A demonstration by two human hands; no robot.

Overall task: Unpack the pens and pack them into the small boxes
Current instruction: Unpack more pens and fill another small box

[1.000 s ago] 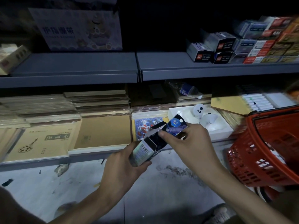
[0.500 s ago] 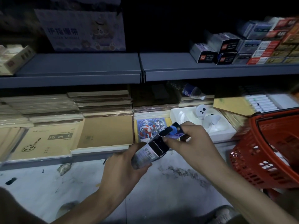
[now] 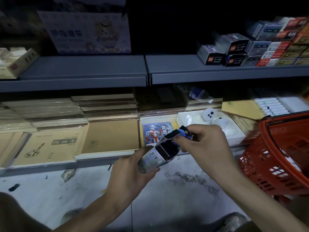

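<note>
Small box held open in both hands, in front of the lower shelf.
The left hand (image 3: 132, 174) grips the small box (image 3: 155, 156) by its base, tilted above the floor; the right hand (image 3: 205, 148) pinches its blue top flap (image 3: 182, 131) at the open mouth. A red basket (image 3: 275, 156) sits just to the right.

Shelving unit before me: grey metal, two tiers in view.
Upper shelf (image 3: 83, 69): two sections butted together at a seam (image 3: 148, 77) near centre.
Lower shelf (image 3: 50, 168): set close to the ground, with a grey front lip.
Space behind the upper tier: black, no wall discernible.
Floor (image 3: 41, 198) at my feet: pale and smooth, with one thin joint line (image 3: 131, 215), dark scuffs and a scatter of grit (image 3: 189, 177).
Light: dim, brightest on the floor and lower tier.
</note>
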